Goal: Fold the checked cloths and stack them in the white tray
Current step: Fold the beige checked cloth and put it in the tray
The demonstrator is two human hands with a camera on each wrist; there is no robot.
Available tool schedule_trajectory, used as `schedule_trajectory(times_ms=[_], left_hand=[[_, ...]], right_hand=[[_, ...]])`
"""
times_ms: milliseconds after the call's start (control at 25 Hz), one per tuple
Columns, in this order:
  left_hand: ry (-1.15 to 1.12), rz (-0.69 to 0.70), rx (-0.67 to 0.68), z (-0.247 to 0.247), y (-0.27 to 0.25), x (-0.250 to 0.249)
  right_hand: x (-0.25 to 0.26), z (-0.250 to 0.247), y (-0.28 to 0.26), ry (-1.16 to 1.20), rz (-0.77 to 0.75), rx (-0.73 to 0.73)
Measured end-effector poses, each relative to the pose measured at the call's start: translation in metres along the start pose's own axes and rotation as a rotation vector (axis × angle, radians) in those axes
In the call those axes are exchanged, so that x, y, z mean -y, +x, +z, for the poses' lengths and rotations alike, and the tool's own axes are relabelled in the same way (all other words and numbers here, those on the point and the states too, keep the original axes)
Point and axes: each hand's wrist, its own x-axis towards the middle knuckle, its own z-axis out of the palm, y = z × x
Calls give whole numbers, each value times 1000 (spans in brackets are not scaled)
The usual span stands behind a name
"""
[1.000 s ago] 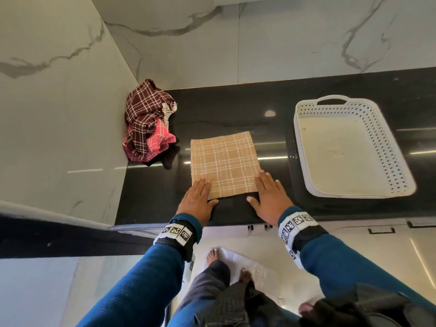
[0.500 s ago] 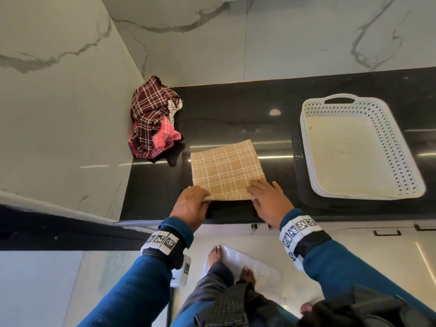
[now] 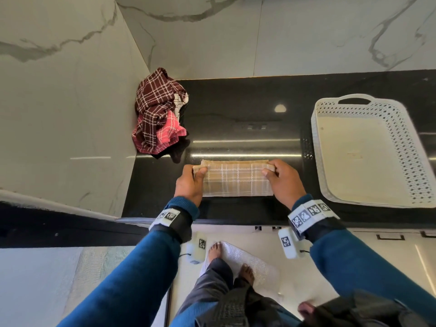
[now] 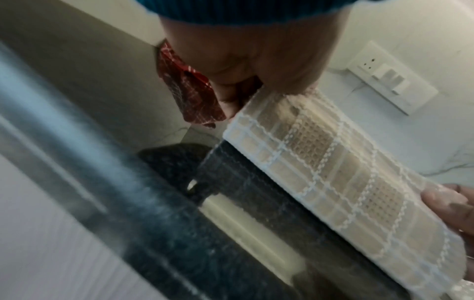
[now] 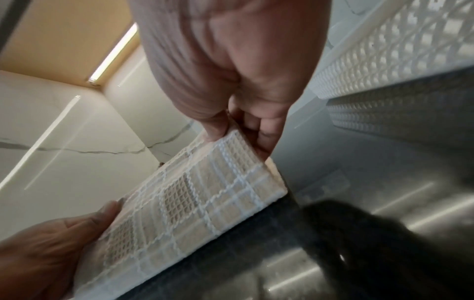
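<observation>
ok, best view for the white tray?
Head view: the whole white tray shows on the black counter, right of the tan cloth, nothing in it. Right wrist catches only a strip of its perforated wall. Left wrist misses it.

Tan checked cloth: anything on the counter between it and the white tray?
Nothing visible. The tan checked cloth, pinched by the left hand and right hand, has only bare black counter between it and the white tray.
</observation>
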Motion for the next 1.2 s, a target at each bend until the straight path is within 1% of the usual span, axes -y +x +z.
schedule_trajectory(times_ms=[120, 200, 400, 560, 640, 720, 760, 800, 840, 880, 920, 960, 1000, 1040, 1080, 1120, 1160, 1200], left_hand=[[133, -123, 37, 18, 24, -6], [245, -182, 55, 27, 33, -9], [444, -199, 71, 38, 40, -21], [476, -194, 59, 39, 44, -21], [435, -233, 44, 39, 46, -23], [365, -276, 10, 35, 43, -26], [376, -254, -34, 31, 38, -26], [471, -162, -91, 29, 33, -24], [608, -20, -124, 28, 26, -22], [715, 136, -110, 32, 17, -21], [789, 280, -40, 38, 8, -21], [848, 381, 68, 47, 2, -18], [910, 425, 167, 56, -1, -16], [945, 415, 245, 61, 0, -11], [951, 374, 294, 63, 4, -5], [972, 350, 311, 60, 7, 3], [1013, 359, 315, 54, 9, 10], [1055, 399, 317, 46, 11, 17]], right_hand=[[-11, 14, 22, -72, 94, -68], [-18, 23, 29, -146, 150, -70], [-15, 33, 30, -369, 157, -40], [-11, 30, 36, -434, 193, -18], [-9, 28, 40, -431, 225, 4], [-5, 24, 40, -377, 276, 16], [-1, 22, 37, -378, 285, 11], [1, 22, 33, -443, 253, -10], [5, 25, 28, -553, 189, -37], [9, 31, 22, -648, 100, -52], [15, 39, 18, -698, -2, -17], [19, 50, 14, -706, -106, 79], [20, 61, 13, -706, -188, 207], [16, 68, 13, -731, -225, 333], [9, 72, 16, -769, -225, 402], [-1, 71, 19, -810, -200, 410], [-12, 67, 20, -845, -147, 395], [-22, 60, 21, -867, -85, 384]])
